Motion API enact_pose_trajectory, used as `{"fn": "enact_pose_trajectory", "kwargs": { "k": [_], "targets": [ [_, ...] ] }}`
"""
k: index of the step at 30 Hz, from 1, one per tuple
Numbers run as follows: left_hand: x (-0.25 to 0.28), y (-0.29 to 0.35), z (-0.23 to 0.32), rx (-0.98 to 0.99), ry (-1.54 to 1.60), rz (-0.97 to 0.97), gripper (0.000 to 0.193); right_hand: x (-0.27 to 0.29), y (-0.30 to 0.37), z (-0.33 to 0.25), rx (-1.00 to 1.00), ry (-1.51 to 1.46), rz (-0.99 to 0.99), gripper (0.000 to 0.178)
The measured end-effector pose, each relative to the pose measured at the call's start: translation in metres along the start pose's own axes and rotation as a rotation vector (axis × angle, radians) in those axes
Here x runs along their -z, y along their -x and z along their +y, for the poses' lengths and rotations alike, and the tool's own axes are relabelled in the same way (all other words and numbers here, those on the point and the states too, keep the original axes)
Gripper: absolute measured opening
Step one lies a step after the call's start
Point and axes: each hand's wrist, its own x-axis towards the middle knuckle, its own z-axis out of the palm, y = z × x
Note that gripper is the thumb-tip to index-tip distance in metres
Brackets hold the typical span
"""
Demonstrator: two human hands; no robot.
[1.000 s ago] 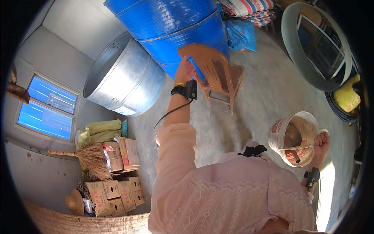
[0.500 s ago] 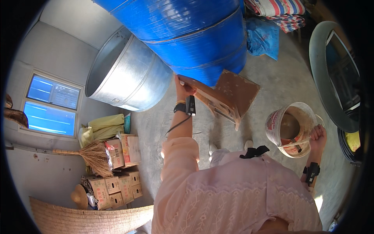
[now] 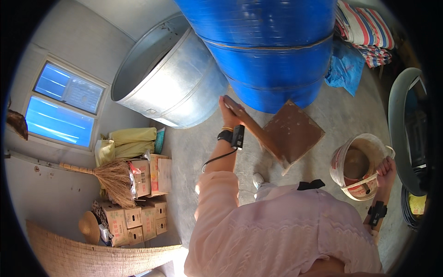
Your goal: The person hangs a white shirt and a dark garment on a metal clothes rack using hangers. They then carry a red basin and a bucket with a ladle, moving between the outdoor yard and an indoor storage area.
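Observation:
My left hand (image 3: 231, 113) is closed around the upper end of a brown wooden chair (image 3: 295, 131), whose square, worn seat tilts beside the blue drum's foot. Its narrow back slants down from my fingers toward me; the legs are mostly hidden. At the right, my right hand (image 3: 386, 171) grips the handle of a dirty whitish plastic bucket (image 3: 339, 168), which hangs tilted with its mouth showing. Inside are a greyish-brown bottom and a short dark piece I cannot make out. A large blue drum (image 3: 277, 55) and a metal drum (image 3: 184, 78) stand in front of me.
Cardboard boxes (image 3: 149, 221), a straw broom (image 3: 115, 182) and yellow-green sacks (image 3: 134, 141) line the left wall, near a woven mat (image 3: 101, 258). A blue plastic bag (image 3: 346, 67) and striped cloth (image 3: 369, 25) lie at the far right, beyond an oval-framed mirror-like object (image 3: 397, 134).
The view has shifted, and the drums appear further right. The chair has turned in my left hand, its seat now facing up more squarely. My right hand still carries the bucket.

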Motion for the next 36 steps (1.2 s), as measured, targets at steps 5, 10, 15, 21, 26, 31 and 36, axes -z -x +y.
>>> {"fn": "enact_pose_trajectory", "kwargs": {
  "k": [5,10,15,21,26,31,36],
  "targets": [
    [0.063,-0.006,0.096,-0.012,-0.02,0.02,0.059,-0.079,-0.019,0.074,-0.03,0.148,0.129,0.027],
    [0.132,-0.019,0.209,-0.127,0.006,0.078,0.059,-0.148,-0.046,0.148,-0.122,0.171,0.097,0.026],
    [0.217,-0.009,0.313,-0.127,-0.176,0.0,0.052,-0.21,-0.078,0.224,-0.275,0.196,0.087,0.022],
    [0.252,-0.002,0.351,-0.151,-0.284,-0.113,0.026,-0.31,-0.132,0.321,-0.51,0.136,-0.087,0.022],
    [0.232,0.032,0.349,-0.111,-0.489,-0.022,0.027,-0.396,-0.169,0.397,-0.702,-0.001,-0.442,0.025],
    [0.189,0.097,0.325,-0.293,-1.022,0.299,0.061,-0.445,-0.198,0.446,-0.775,-0.045,-0.467,0.023],
    [0.126,0.121,0.258,-0.979,-1.918,0.502,0.063,-0.469,-0.234,0.514,-0.911,-0.161,-0.514,0.013]
  ]
}}
